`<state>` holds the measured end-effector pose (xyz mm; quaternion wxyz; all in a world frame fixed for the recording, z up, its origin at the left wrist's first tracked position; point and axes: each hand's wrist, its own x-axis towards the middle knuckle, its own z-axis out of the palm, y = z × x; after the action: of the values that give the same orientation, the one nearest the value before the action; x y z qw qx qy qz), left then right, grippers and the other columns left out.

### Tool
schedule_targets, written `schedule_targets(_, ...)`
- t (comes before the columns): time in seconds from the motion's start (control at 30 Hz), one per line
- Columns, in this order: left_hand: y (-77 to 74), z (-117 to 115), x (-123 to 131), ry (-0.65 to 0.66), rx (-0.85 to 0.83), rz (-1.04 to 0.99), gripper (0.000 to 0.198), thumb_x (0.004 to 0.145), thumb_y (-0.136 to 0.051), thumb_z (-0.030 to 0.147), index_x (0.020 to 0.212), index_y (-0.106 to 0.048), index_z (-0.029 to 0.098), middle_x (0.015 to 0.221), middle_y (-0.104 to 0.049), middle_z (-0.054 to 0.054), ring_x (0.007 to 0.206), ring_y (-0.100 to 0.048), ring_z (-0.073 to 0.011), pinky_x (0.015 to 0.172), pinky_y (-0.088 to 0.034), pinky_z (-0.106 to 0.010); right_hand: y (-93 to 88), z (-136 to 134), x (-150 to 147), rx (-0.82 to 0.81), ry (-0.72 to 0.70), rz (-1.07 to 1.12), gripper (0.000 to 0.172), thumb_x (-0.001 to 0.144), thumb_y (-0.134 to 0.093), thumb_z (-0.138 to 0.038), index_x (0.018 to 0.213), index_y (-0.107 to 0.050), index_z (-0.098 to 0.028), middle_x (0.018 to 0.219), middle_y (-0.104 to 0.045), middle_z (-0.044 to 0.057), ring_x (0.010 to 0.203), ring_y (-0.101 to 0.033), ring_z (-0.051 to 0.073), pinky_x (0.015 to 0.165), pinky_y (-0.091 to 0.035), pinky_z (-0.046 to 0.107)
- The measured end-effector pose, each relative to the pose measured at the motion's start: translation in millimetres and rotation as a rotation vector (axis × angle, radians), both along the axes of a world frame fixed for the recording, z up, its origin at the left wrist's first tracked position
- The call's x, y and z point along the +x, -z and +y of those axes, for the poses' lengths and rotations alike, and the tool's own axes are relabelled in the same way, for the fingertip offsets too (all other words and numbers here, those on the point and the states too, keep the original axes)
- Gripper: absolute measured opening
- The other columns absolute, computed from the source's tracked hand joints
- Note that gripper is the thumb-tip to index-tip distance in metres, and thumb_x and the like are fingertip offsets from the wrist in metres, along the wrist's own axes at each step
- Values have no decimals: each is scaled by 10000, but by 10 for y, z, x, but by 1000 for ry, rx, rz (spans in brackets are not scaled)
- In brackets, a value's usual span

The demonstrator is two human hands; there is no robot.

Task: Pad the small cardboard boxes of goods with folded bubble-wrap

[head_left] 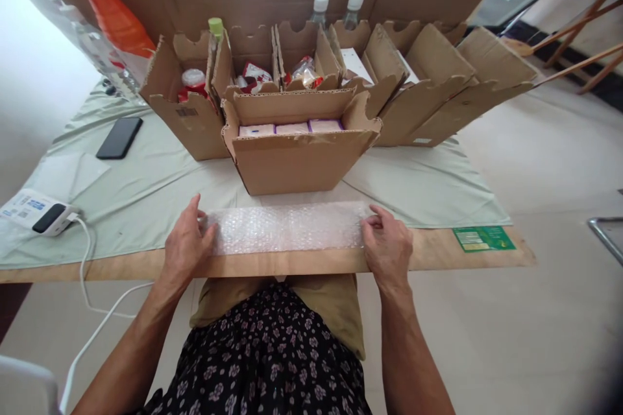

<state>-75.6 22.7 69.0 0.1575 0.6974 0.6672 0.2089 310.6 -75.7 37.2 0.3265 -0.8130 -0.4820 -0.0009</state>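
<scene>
A long flat strip of clear bubble wrap lies along the front edge of the table, partly on the pale green cloth and partly on bare wood. Its left end is pinched between the thumb and fingers of my left hand. At the other end, my right hand grips the strip with curled fingers. Just beyond the wrap stands a wide cardboard box with white and purple packs inside.
Behind stands a row of several cardboard bins, some holding packets, with bottles at the back. A phone and a white device with a cable lie left. A green card is at the right edge.
</scene>
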Motion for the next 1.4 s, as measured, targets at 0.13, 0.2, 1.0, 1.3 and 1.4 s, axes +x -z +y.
schedule_targets(0.13, -51, -147, 190, 100, 386, 31, 727, 928, -626, 389, 1569, -397, 132, 1624, -369, -258, 1504, -359, -434, 1201, -328, -619, -179, 56, -153, 99, -42, -153, 586, 975, -537, -449, 1498, -513, -184, 1510, -562, 196, 1381, -520, 377, 1122, -398, 585)
schedule_targets(0.2, -35, -247, 403, 264, 453, 2, 716, 969, -603, 388, 1607, -333, 206, 1719, -230, -190, 1590, -220, -393, 1260, -250, -595, -243, 173, -490, 68, -249, -182, 580, 1007, -512, -419, 1551, -455, -223, 1599, -479, 167, 1478, -437, 355, 1171, -368, 575)
schedule_targets(1.0, 207, -424, 649, 702, 193, 177, 594, 1037, -504, 400, 1603, -365, 288, 1702, -343, -120, 1581, -291, -362, 1290, -74, -648, -86, 222, -989, -232, -855, -304, 518, 1036, -487, -396, 1534, -509, -255, 1644, -447, 98, 1513, -407, 297, 1231, -328, 514)
schedule_targets(1.3, 166, -417, 396, 406, 218, 216, 576, 1060, -438, 424, 1602, -368, 242, 1746, -196, -153, 1618, -157, -382, 1277, -124, -657, -122, -143, -74, -189, -167, -386, 540, 1055, -416, -437, 1484, -549, -138, 1546, -526, 234, 1443, -467, 407, 1105, -414, 603)
schedule_targets(1.4, 191, -422, 668, 593, 274, 181, 576, 1046, -491, 401, 1592, -389, 250, 1746, -204, -140, 1619, -159, -370, 1290, -130, -636, -154, 47, -550, -133, -496, -366, 526, 1045, -456, -396, 1529, -504, -197, 1596, -490, 173, 1478, -440, 341, 1160, -393, 541)
